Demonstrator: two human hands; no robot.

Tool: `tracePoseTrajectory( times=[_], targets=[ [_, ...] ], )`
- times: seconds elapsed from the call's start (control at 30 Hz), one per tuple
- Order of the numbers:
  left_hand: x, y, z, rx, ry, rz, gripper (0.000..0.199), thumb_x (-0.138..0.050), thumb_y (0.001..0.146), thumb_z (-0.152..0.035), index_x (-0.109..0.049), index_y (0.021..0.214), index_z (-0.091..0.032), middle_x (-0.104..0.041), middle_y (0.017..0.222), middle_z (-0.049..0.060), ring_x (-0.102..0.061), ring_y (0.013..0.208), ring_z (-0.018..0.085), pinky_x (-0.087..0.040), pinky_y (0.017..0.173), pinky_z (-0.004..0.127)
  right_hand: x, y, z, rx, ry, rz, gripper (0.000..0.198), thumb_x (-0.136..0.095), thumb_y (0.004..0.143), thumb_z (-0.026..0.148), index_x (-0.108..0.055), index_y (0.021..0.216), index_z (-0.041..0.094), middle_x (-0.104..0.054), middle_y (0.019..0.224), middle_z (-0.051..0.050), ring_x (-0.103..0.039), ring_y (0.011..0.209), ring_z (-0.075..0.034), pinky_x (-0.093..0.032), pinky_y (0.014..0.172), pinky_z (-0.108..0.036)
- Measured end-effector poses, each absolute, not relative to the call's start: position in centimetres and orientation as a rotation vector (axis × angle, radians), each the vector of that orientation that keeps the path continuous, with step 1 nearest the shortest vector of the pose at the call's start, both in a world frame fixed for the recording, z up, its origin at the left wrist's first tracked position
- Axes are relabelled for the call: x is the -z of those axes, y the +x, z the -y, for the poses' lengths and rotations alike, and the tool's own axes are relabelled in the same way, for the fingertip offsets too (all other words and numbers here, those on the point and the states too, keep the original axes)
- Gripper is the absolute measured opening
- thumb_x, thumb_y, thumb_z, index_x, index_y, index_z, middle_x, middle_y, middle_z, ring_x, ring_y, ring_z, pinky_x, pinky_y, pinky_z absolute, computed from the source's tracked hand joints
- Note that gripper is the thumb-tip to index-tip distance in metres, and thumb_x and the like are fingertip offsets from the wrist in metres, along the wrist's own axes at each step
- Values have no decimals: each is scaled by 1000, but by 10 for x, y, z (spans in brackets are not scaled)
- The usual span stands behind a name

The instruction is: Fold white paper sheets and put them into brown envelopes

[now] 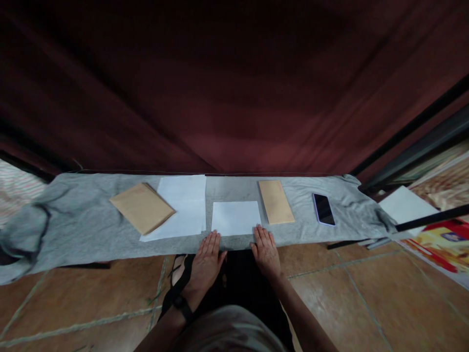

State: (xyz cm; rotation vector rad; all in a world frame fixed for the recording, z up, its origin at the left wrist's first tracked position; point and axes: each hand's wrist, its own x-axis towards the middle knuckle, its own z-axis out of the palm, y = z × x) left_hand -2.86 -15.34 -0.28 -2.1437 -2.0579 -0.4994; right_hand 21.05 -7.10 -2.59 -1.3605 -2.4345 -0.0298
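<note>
A white sheet of paper (236, 217), half the size of the sheets beside it, lies flat in front of me on the grey cloth. My left hand (207, 259) rests palm down at its near left corner, fingers stretched out. At the near right corner my right hand (266, 249) lies flat too, its fingertips touching the paper's edge. Neither hand grips anything. Left of it are larger white sheets (190, 205), partly covered by a stack of brown envelopes (142, 208). A single brown envelope (276, 201) lies just right of the small sheet.
A phone (324, 209) with a pale purple case lies on the right of the narrow, cloth-covered table (80, 230). A dark red curtain (234, 98) hangs behind. At the far right are a white sheet (406, 205) and a colourful printed package (443, 244). The floor is tiled.
</note>
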Motion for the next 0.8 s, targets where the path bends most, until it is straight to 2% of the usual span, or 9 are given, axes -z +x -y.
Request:
tracePoseTrajectory(
  times=[0.23, 0.4, 0.63, 0.8],
  targets=[
    [-8, -2, 111, 551, -2267, 2007, 55, -34, 104, -36, -38, 152, -9, -44, 157, 15, -33, 149, 25, -36, 120, 45, 26, 209, 71, 46, -1363, 2432, 57, -38, 105, 34, -30, 157, 13, -38, 160, -14, -34, 148, -28, -29, 120, -50],
    [-1, 17, 56, 497, -2390, 1975, 56, -34, 103, -39, -41, 150, -7, -42, 157, 16, -34, 149, 25, -33, 121, 44, 27, 210, 72, 69, -1335, 2428, 56, -38, 106, 34, -32, 157, 12, -39, 159, -15, -36, 147, -28, -29, 120, -50],
    [5, -5, 16, 460, -2344, 2062, 63, -29, 104, -44, -38, 151, -4, -36, 160, 17, -28, 152, 26, -26, 124, 44, 31, 210, 73, 112, -1303, 2389, 63, -40, 106, 34, -17, 161, 17, -38, 160, -13, -35, 148, -27, -30, 120, -50],
    [4, -19, 1, 449, -2304, 2145, 66, -29, 103, -47, -33, 154, -7, -35, 161, 16, -27, 152, 25, -25, 124, 44, 29, 210, 74, 139, -1311, 2385, 66, -41, 106, 33, -11, 162, 18, -38, 160, -13, -36, 147, -28, -29, 120, -50]
  ],
)
